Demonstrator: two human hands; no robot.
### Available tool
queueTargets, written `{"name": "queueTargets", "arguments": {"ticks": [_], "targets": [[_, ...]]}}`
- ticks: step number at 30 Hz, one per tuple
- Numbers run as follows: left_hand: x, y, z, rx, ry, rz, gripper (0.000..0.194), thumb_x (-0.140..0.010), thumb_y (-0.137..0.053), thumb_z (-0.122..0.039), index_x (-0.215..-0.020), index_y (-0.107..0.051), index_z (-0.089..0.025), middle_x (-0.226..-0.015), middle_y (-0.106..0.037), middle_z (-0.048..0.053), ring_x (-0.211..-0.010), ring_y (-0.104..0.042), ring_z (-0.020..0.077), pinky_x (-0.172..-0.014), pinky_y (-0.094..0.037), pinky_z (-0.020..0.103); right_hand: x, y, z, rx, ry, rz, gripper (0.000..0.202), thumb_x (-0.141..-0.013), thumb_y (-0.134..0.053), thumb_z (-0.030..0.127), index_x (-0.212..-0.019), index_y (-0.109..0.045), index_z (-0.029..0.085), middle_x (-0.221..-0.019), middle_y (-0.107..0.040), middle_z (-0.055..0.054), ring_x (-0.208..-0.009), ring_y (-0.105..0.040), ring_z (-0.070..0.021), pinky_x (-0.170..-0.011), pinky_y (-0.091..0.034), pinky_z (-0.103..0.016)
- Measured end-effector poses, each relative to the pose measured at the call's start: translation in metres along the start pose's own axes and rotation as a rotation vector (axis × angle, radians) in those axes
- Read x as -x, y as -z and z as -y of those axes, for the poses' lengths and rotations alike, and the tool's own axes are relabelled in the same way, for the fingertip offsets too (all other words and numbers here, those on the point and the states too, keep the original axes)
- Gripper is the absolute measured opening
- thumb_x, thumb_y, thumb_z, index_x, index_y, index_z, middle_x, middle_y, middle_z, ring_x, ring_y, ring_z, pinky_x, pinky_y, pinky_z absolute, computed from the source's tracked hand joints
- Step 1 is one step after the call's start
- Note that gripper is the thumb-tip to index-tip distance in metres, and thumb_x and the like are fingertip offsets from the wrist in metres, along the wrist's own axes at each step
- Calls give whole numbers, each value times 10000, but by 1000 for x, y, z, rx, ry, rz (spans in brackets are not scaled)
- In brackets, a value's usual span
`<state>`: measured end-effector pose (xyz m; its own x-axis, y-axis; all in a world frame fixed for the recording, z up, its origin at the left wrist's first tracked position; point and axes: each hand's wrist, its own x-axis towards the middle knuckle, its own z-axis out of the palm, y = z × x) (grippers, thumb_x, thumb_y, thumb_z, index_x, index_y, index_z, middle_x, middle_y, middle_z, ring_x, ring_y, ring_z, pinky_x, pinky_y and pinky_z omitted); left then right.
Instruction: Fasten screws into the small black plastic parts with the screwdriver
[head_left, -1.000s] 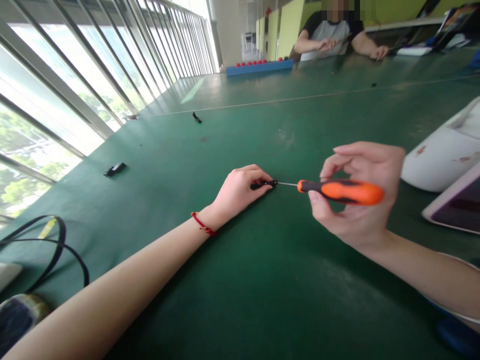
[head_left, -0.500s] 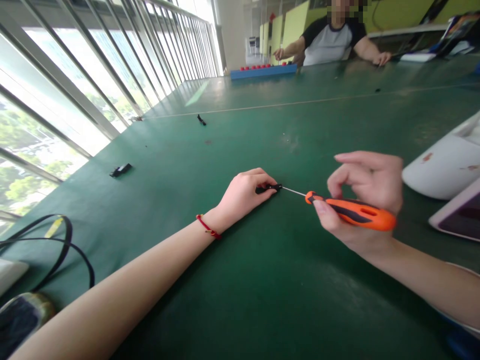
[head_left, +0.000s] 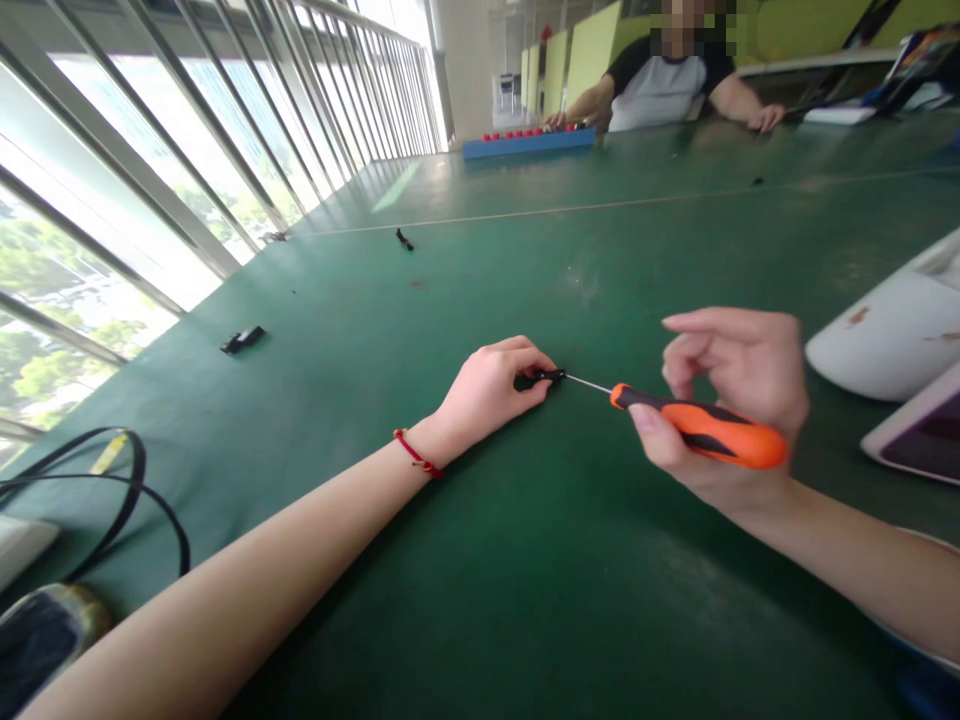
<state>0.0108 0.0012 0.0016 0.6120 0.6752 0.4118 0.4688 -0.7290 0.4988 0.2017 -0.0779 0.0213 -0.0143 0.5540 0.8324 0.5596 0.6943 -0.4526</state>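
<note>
Low on the green table (head_left: 480,560), my left hand (head_left: 499,380) pinches a small black part (head_left: 553,375) between thumb and fingers. Most of that part is hidden by the hand, and its exact kind does not show. An orange and black screwdriver (head_left: 705,425) lies across my right hand (head_left: 750,380), its handle resting against the thumb and palm with the other fingers curled loosely above. The thin metal shaft points left, and its tip meets the right end of the black part.
Two more small black pieces lie at left (head_left: 243,340) and farther back (head_left: 404,239). A white container (head_left: 885,330) and a phone-like device (head_left: 919,440) stand at right. Black cable (head_left: 139,480) curls at left. Across the table a person (head_left: 667,85) sits by a blue rack (head_left: 529,145).
The screwdriver handle has turned about its axis in my right hand, whose fingers shifted slightly. My left hand stays in place. The other person's hand has lowered toward the blue rack.
</note>
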Motion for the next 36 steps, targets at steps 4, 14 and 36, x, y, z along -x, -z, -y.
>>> {"name": "queueTargets", "arguments": {"ticks": [4,14,36], "targets": [[0,1,0,13,-3,3,156,-768,-564,-136,-866,-683,-162,-897,-647,27,-731,-598,110,-718,-513,233,3,2,7,111,80,65,182,-689,-653,134,-837,-598,226,-550,-550,64,-467,-482,-84,-554,-418,-295],[-3,2,0,106,57,-8,145,-778,-586,-183,-856,-705,-155,-869,-658,38,-716,-599,108,-699,-515,233,-1,-1,0,15,5,9,402,-666,-685,194,-1038,-553,272,-653,-521,35,-523,-509,-118,-523,-441,-306],[-4,2,3,185,123,-17,145,-766,-603,-209,-848,-706,-150,-830,-631,37,-680,-568,98,-672,-501,229,-1,-4,-3,-26,-68,-98,258,-691,-661,180,-923,-581,262,-723,-564,5,-610,-553,-149,-580,-457,-333]]}}
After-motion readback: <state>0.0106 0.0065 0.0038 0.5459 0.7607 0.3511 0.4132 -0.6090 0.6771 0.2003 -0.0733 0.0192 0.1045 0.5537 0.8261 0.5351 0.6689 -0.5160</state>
